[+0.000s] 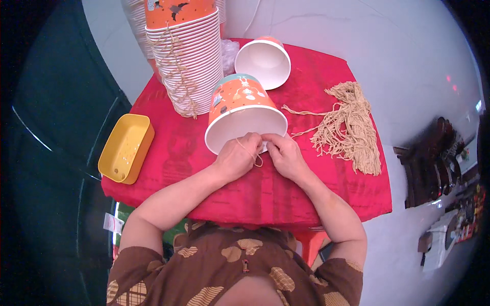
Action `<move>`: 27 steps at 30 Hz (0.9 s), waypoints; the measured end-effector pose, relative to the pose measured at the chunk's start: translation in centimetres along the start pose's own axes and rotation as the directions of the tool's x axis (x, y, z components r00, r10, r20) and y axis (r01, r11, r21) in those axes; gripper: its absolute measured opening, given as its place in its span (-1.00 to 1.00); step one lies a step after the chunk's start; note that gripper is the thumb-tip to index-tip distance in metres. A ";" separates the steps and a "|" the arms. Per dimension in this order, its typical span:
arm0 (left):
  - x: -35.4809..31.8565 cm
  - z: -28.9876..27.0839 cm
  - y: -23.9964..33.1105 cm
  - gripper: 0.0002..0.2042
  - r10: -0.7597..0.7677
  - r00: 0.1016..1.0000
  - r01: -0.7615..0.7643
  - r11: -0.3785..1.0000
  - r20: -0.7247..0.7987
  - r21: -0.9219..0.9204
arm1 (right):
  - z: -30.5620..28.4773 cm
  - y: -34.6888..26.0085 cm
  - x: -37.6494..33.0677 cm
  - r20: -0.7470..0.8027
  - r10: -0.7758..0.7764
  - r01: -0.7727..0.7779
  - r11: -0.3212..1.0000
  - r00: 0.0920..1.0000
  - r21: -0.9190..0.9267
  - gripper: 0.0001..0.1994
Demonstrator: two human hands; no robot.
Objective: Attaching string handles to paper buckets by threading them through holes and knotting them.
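An orange paper bucket [240,96] with a pale blue-green base and small printed figures lies on its side, its white mouth facing me. Both my hands meet at the near edge of its rim. A thin tan cord [247,148] runs across the back of my left hand [236,158], and a loop of it hangs beside the fingers, which are closed on it. My right hand [286,156] is pinched against the left one at the rim, apparently on the same cord. The fingertips hide the exact spot where cord and rim meet.
A tall stack of nested buckets [191,66] with cords down its side stands behind left. Another bucket [263,64] lies at the back. A bundle of tan cords [352,127] rests on the right, a yellow bin [127,148] on the left, all on a red tablecloth [326,191].
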State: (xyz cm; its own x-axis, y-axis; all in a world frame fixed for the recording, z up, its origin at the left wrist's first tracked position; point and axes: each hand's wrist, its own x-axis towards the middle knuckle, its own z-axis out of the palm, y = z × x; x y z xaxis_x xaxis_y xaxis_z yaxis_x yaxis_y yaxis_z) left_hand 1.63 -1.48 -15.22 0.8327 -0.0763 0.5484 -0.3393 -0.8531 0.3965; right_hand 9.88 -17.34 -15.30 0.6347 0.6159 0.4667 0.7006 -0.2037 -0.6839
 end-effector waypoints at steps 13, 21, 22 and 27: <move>0.4 -1.6 0.4 -0.85 -0.257 0.950 0.288 0.942 0.179 -0.174 | -0.8 -0.7 0.1 0.125 0.024 -0.027 0.999 0.992 0.022 -0.91; 0.8 -2.5 -0.4 -0.91 -0.363 0.903 0.417 0.870 0.231 -0.262 | -0.8 -1.5 -0.3 0.111 -0.071 0.076 0.996 0.991 -0.042 -0.94; 0.8 -2.6 -0.4 -0.90 -0.371 0.899 0.425 0.868 0.233 -0.257 | -0.9 -1.6 -0.3 0.105 -0.084 0.091 0.994 0.991 -0.063 -0.94; 0.8 -2.7 -0.7 -0.88 -0.371 0.893 0.434 0.858 0.253 -0.274 | -0.8 -1.7 -0.4 0.114 -0.093 0.101 0.993 0.989 -0.058 -0.94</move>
State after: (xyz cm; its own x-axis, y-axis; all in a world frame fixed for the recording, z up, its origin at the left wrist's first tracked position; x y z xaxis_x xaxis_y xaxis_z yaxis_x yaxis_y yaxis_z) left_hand 1.35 0.44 -13.11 0.9806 0.1180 0.1563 -0.0492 -0.6238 0.7801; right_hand 8.72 -17.84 -13.85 0.5250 0.7152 0.4614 0.7785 -0.1845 -0.5999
